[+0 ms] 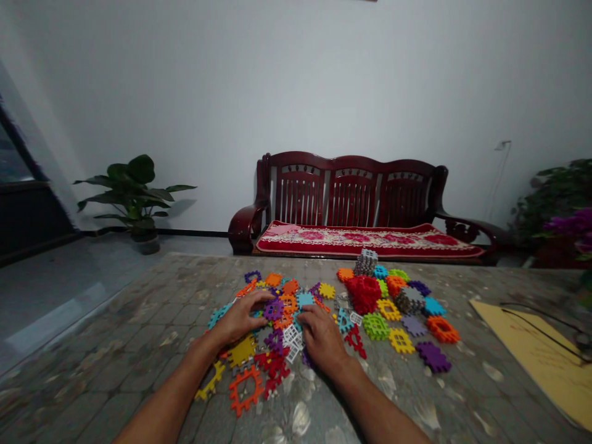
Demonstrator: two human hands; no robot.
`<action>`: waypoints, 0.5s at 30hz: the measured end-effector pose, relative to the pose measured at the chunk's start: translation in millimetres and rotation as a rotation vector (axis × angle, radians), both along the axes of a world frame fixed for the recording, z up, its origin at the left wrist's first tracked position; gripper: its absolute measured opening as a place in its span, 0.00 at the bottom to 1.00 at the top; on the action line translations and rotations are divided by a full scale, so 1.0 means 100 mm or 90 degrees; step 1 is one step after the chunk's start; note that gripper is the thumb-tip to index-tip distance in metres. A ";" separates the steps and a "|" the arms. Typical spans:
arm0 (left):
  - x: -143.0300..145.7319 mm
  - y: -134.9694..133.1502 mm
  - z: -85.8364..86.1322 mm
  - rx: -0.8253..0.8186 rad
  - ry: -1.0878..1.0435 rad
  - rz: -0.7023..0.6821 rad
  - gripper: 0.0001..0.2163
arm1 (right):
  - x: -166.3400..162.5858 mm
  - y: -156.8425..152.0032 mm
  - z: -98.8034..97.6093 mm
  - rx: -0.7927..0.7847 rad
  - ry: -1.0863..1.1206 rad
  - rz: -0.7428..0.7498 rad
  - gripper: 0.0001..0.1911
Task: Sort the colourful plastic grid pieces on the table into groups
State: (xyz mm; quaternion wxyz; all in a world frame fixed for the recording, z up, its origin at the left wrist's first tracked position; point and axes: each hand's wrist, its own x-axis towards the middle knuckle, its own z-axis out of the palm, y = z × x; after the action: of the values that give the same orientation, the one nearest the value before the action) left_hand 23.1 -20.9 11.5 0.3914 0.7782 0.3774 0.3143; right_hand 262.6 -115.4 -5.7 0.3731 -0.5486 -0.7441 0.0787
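Note:
A loose pile of colourful plastic interlocking tiles lies in front of me on the table. My left hand [243, 317] is over the pile's left side, its thumb and fingers apart beside a purple tile [273, 309]. At the right side of the pile, my right hand [321, 336] rests with fingers bent loosely and apart. Its fingertips are close to a light blue tile [304, 300] and white window-like pieces [292, 340]; I see nothing gripped. Nearer to me lie an orange frame tile [246, 391], a mustard tile [242, 351] and red pieces [274, 369].
Sorted groups stand to the right: a red stack [364, 294], a grey stack [367, 261], green tiles [375, 326] and a purple stack [433, 357]. A yellow sheet [531, 351] with a dark cord lies at the table's right. Beyond is a wooden bench [351, 191].

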 end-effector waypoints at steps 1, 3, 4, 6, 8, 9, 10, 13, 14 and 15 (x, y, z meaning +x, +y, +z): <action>0.00 0.00 0.00 -0.006 0.010 0.005 0.24 | 0.00 0.00 0.00 -0.001 -0.002 -0.002 0.19; 0.00 -0.01 0.01 -0.011 0.033 0.017 0.24 | 0.00 0.00 0.00 -0.008 -0.007 -0.005 0.19; 0.00 -0.01 0.02 -0.011 0.044 0.020 0.23 | 0.00 0.00 0.00 -0.012 -0.010 -0.005 0.19; 0.00 -0.02 0.04 -0.006 0.064 0.025 0.22 | -0.01 0.00 0.00 -0.016 -0.012 -0.004 0.19; 0.00 -0.03 0.05 0.002 0.074 0.030 0.21 | -0.01 0.01 0.00 -0.017 -0.012 -0.001 0.19; 0.00 -0.03 0.05 0.005 0.075 0.033 0.21 | 0.00 0.01 0.00 -0.017 -0.012 0.000 0.19; 0.00 -0.02 0.05 0.007 0.072 0.035 0.21 | 0.00 0.01 -0.01 -0.017 -0.012 0.001 0.19; 0.00 -0.01 0.01 0.007 0.050 0.037 0.21 | 0.00 0.01 -0.02 -0.017 -0.011 0.006 0.20; 0.00 0.00 0.00 0.006 0.040 0.037 0.21 | 0.01 0.02 -0.02 -0.018 -0.011 0.009 0.19; 0.00 0.00 -0.01 0.005 0.029 0.039 0.21 | 0.01 0.02 -0.02 -0.020 -0.011 0.012 0.19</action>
State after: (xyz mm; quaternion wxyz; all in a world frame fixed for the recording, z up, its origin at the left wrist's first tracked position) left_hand 23.2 -20.7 10.9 0.3699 0.7748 0.4086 0.3097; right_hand 263.4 -113.5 -8.1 0.3572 -0.5480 -0.7511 0.0893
